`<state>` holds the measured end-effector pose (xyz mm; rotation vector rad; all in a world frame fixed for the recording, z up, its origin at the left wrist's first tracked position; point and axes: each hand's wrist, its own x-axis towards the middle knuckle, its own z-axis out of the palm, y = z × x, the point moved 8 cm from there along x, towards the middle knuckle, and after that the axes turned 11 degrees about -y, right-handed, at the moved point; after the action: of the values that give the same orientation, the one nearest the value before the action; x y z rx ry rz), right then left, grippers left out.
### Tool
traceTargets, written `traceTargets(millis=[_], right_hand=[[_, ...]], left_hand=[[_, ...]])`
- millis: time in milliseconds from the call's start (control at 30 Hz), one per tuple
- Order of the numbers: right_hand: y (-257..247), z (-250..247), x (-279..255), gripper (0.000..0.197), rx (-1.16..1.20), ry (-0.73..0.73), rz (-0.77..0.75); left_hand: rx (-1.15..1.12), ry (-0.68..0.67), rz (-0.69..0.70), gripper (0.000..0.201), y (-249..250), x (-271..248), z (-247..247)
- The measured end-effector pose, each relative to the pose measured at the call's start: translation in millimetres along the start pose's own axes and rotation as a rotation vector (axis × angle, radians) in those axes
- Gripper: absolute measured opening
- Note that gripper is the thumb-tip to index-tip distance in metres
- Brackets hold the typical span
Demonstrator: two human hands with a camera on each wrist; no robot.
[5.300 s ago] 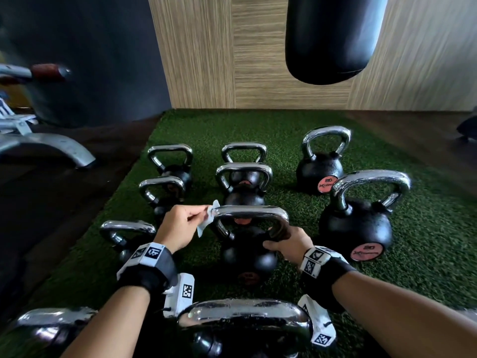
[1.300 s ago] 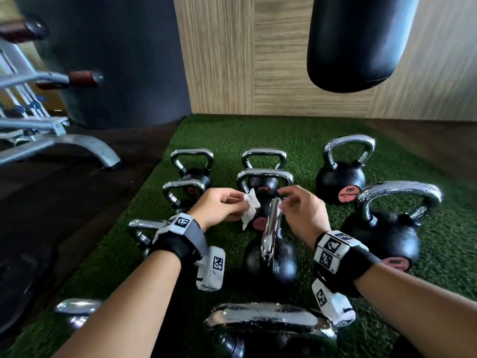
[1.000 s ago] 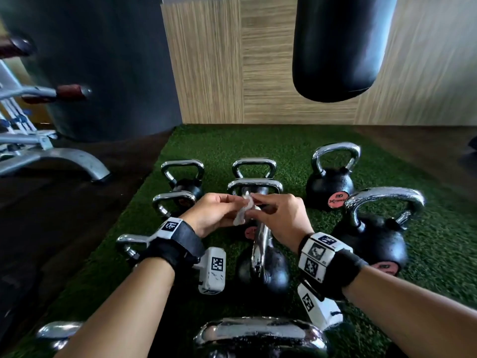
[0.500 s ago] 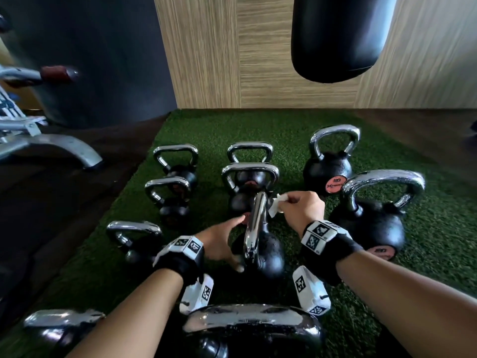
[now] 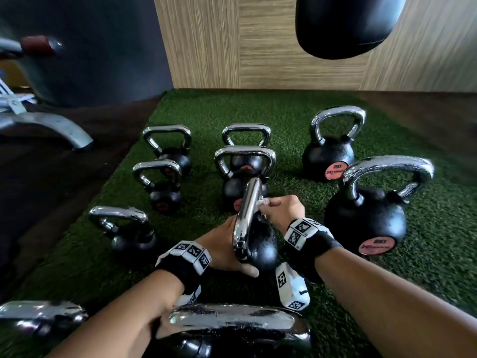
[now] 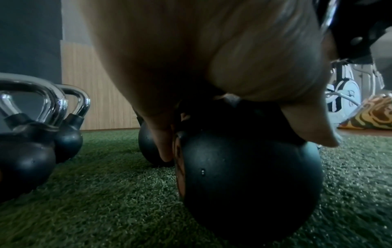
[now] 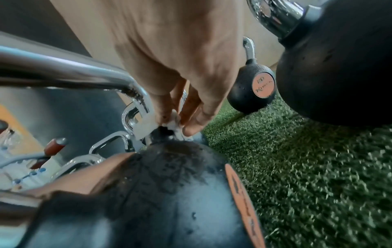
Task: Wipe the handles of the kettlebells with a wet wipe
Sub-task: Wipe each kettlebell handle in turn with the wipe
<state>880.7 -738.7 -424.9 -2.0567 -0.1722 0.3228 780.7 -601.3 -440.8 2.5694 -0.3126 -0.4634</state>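
A black kettlebell [image 5: 263,245] stands mid-turf with its chrome handle [image 5: 248,213] turned edge-on to me. My left hand [image 5: 223,250] cups its round body [image 6: 244,176], with the fingers [image 6: 165,147] down one side and the thumb on the other. My right hand [image 5: 282,210] pinches a small white wet wipe [image 5: 263,202] against the far leg of the handle. In the right wrist view the fingertips [image 7: 191,127] press the wipe [image 7: 170,124] where that leg meets the ball [image 7: 169,193].
Several more chrome-handled kettlebells surround it: a big one [image 5: 366,220] at the right, one [image 5: 232,321] right below my wrists, smaller ones [image 5: 160,187] at the left. A black punching bag [image 5: 343,24] hangs ahead. A bench frame [image 5: 51,125] stands left of the green turf [image 5: 284,112].
The wipe passed from my left hand to my right. My left hand then dropped onto the kettlebell's body, and the right hand brought the wipe against the handle and slid it lower.
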Motion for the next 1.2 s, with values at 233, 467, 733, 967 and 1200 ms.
traceTargets(millis=[233,467,733,967,1200], right_hand=[[-41.3,-21.8,4.4,0.008,-0.003,0.147,-0.210],[-49.7,-25.0,-0.1,0.011,-0.084,0.064,-0.287],[-94.7,-34.4,-13.1,0.026,-0.365,0.055,-0.552],[-109.8,-38.3,-21.7,0.021,-0.427,0.006,-0.579],[-119.9,-28.2,-56.8,0.021,-0.485,-0.097,-0.764]], left_hand=[[0.055,-0.047,0.026,0.098,5.5,2.2,2.4],[0.011,-0.095,-0.024,0.094,0.4,4.1,-0.5],[-0.028,-0.125,-0.039,0.104,-7.1,10.1,-6.7],[0.027,-0.183,-0.093,0.085,-2.4,23.2,-14.3],[-0.020,-0.227,-0.050,0.041,0.4,24.9,-19.2]])
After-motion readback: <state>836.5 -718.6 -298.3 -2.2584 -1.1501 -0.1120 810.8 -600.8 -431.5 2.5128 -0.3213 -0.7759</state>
